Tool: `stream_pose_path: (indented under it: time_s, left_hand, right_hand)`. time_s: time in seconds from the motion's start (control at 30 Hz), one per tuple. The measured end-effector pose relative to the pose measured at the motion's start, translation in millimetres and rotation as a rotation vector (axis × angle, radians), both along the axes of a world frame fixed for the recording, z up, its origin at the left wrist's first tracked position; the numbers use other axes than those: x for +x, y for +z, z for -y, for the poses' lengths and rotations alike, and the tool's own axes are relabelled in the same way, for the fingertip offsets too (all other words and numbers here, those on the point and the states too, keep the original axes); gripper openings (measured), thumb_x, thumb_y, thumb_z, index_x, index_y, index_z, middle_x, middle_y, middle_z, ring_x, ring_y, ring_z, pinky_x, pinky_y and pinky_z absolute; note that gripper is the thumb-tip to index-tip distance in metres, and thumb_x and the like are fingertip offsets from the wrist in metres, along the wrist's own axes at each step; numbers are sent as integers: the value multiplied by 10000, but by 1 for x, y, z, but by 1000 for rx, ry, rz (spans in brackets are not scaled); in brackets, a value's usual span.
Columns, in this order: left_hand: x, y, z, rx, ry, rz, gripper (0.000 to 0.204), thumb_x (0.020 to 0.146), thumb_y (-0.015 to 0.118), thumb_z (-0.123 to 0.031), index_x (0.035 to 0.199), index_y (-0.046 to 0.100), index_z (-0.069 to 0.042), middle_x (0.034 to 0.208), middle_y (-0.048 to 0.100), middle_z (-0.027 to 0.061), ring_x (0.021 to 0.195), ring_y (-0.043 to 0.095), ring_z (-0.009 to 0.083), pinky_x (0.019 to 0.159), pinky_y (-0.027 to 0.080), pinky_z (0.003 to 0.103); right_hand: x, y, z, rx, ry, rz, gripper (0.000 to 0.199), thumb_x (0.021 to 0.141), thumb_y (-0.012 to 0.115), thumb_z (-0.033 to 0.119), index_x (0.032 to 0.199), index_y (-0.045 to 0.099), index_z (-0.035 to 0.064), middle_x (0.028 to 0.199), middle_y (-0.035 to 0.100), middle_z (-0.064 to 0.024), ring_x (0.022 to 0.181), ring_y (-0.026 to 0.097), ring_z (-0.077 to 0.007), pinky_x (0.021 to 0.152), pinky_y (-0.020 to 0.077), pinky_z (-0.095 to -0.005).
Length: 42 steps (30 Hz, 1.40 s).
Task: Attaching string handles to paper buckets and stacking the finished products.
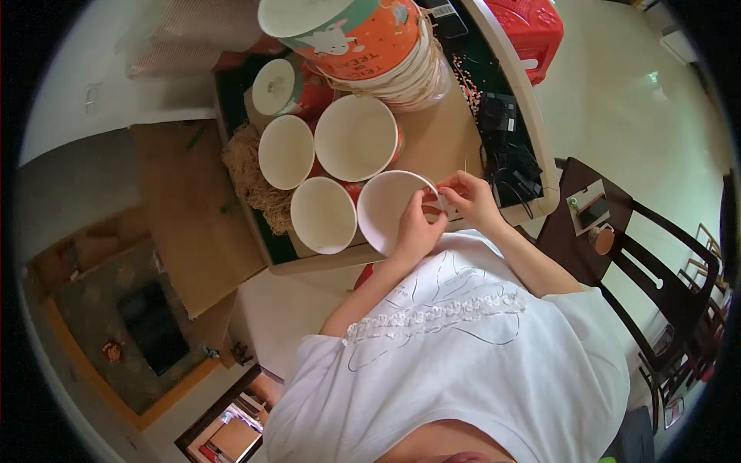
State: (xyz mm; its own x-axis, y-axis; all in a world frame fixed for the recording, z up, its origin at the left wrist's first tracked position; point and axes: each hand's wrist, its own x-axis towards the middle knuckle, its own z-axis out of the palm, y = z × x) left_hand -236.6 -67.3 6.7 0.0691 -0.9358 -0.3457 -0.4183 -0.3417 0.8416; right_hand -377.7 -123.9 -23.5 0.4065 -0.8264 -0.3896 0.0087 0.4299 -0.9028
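Observation:
A white-lined round paper bucket stands tilted at the table's near edge, just in front of me. My left hand is closed in a pinch at the bucket's right rim. Against the same rim, my right hand has its thumb and fingers pressed together. A thin pale strand seems to stick up above the right hand, but what those fingertips hold is too small to make out. Beside this bucket stand several similar ones, among them a white-lined bucket to the left and a larger-looking bucket behind.
A tall stack of orange and green printed buckets with twine handles rises at the back. Tangled brown twine lies along the table's left side. Black cables and adapters sit on the right. A red stool and a dark chair stand beyond.

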Motion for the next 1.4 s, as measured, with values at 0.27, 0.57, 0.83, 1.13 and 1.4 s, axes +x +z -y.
stream_pose_path:
  time_s: [0.27,0.57,0.83,1.13,1.4]
  left_hand:
    - [11,16,-35,9,36,-83,587,700,557,34,1270,421,5,1050,570,122,925,598,206,782,495,313]
    - [17,23,-41,74,163,-337,587,710,527,55,1284,407,30,1143,525,92,990,576,177,809,486,284]
    - [8,32,-29,77,88,-288,542,748,501,50,1278,393,27,1129,541,114,979,584,185,809,487,298]
    - [8,1,-7,-157,-169,335,158,868,491,-68,1014,548,-54,839,620,174,772,620,340,646,491,421]
    - [17,-13,-3,-6,46,-34,71,890,488,-100,856,496,-38,749,616,130,598,632,249,540,511,380]
  right_hand:
    - [10,2,-23,-6,-90,97,127,824,642,65,909,596,-18,856,625,-71,745,609,-117,662,507,-250]
    - [12,14,-26,-158,3,-1,101,838,626,44,917,582,-1,930,576,-47,789,581,-101,663,484,-226]
    - [9,14,-23,-265,-35,-63,99,823,636,38,906,592,6,909,574,-46,772,562,-95,646,469,-224]
    - [-1,5,-17,-269,26,-181,114,799,645,59,901,633,11,807,598,-97,676,611,-183,607,493,-277]
    - [-12,47,-7,-236,278,-353,182,810,636,85,977,591,29,809,614,-117,687,619,-223,614,491,-321]
